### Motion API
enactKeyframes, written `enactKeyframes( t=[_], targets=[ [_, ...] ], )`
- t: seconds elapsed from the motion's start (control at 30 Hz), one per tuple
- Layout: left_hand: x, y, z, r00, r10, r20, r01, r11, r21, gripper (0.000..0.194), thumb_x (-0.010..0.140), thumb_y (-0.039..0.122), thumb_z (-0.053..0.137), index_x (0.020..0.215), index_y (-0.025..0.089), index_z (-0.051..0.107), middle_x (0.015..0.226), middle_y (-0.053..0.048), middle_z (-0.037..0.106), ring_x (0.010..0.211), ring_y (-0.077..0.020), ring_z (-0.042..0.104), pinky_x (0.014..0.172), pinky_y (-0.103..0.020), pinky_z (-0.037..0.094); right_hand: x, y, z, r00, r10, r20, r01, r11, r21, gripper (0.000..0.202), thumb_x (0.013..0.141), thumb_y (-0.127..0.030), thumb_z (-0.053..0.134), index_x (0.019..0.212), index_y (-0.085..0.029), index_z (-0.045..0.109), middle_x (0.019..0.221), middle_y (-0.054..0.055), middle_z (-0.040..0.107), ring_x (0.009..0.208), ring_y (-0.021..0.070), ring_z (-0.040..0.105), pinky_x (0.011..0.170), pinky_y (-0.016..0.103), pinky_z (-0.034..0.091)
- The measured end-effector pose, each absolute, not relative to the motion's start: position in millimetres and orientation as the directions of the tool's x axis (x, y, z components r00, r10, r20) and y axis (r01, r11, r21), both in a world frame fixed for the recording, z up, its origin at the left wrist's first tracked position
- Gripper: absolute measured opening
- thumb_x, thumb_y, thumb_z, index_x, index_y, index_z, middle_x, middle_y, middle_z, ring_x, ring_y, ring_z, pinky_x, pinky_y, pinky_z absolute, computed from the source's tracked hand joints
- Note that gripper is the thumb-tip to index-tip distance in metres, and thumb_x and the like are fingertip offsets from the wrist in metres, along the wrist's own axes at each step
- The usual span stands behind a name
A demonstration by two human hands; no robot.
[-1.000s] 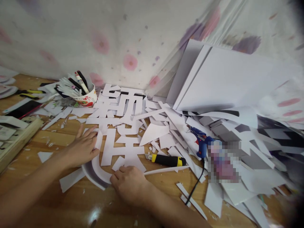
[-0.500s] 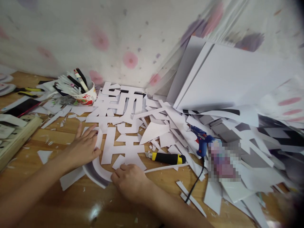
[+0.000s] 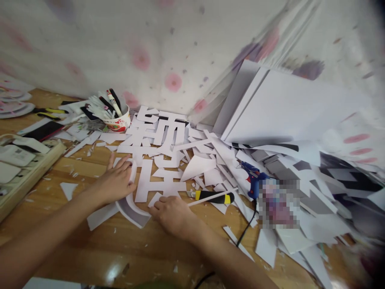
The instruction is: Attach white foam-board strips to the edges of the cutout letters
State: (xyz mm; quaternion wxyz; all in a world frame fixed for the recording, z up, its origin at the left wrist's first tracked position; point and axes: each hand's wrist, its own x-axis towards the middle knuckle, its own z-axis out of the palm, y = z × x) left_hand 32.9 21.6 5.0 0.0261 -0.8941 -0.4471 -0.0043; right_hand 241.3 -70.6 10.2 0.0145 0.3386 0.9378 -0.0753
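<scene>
A curved white cut-out piece [image 3: 136,214] with a grey inner face lies on the table in front of me. My left hand [image 3: 118,180] rests over its upper part, fingers spread and thumb apart. Beside its lower right end my right hand [image 3: 171,214] is closed around a narrow white strip [image 3: 200,200]. The strip's free end reaches right, across a black and yellow utility knife [image 3: 213,197]. Fingertips of the right hand are partly hidden. Just beyond both hands lie flat white character-shaped cut-outs [image 3: 144,182].
A blue glue gun [image 3: 253,185] with a black cord stands among white scraps [image 3: 207,160] to the right. Large white boards [image 3: 279,108] lean behind. A paper cup [image 3: 118,123] of pens and a power strip [image 3: 33,176] are on the left.
My right hand has lifted slightly, and the strip's free end has swung up from below the utility knife to across it. My left hand stays on the curved piece. The view has shifted.
</scene>
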Motion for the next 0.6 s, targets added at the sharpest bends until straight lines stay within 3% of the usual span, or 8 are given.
enactKeyframes(
  t=[0.37, 0.6],
  targets=[
    [34, 20, 8, 0.607, 0.795, 0.024, 0.794, -0.605, -0.057, 0.027, 0.073, 0.027, 0.041, 0.081, 0.014, 0.064, 0.114, -0.022, 0.058, 0.129, -0.0330, 0.031, 0.107, -0.059, 0.001, 241, -77, 7, -0.741, 0.667, -0.071, 0.670, 0.741, -0.040, 0.014, 0.086, -0.015, 0.046, 0.099, -0.017, 0.052, 0.084, 0.004, 0.062, 0.080, 0.0178, 0.056, 0.062, 0.030, 0.042],
    [32, 20, 4, 0.609, 0.792, 0.048, 0.791, -0.602, -0.108, 0.028, 0.075, 0.028, 0.040, 0.086, 0.017, 0.063, 0.112, -0.019, 0.060, 0.129, -0.0311, 0.032, 0.107, -0.058, 0.008, 234, -79, 0, -0.680, 0.731, -0.053, 0.732, 0.681, -0.002, 0.008, 0.086, -0.018, 0.047, 0.089, -0.017, 0.054, 0.079, 0.004, 0.063, 0.076, 0.0187, 0.058, 0.058, 0.029, 0.042]
  ],
)
